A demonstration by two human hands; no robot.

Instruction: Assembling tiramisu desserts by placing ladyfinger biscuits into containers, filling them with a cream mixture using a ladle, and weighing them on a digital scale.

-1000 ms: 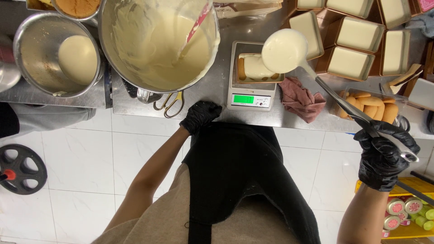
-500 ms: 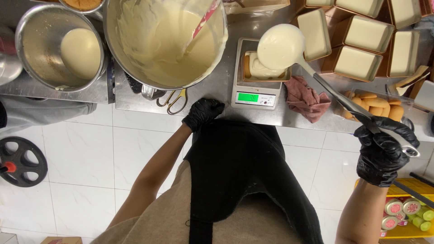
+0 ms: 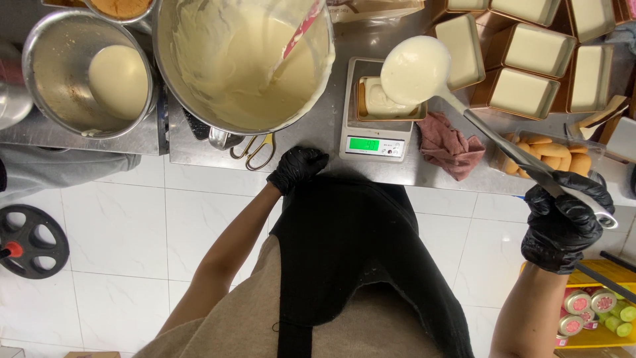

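My right hand (image 3: 564, 219), in a black glove, grips the long handle of a steel ladle (image 3: 416, 70) full of pale batter. The ladle's bowl hovers over a small rectangular tin (image 3: 387, 103) that sits on a digital scale (image 3: 375, 144) with a green display. My left hand (image 3: 296, 167), also gloved in black, rests with curled fingers on the steel counter's front edge, just left of the scale. A large steel mixing bowl (image 3: 245, 59) of cream batter with a pink spatula (image 3: 301, 30) in it stands at the back left.
Several filled rectangular tins (image 3: 527, 89) lie at the back right. A pink cloth (image 3: 447, 146) and a tray of biscuits (image 3: 550, 156) sit right of the scale. Scissors (image 3: 255, 149) lie near the counter edge, a smaller bowl (image 3: 89, 73) stands far left, and a weight plate (image 3: 26, 238) is on the floor.
The ladle has swung left from over the filled tins until it hangs above the tin on the scale. My left hand has stayed on the counter edge.
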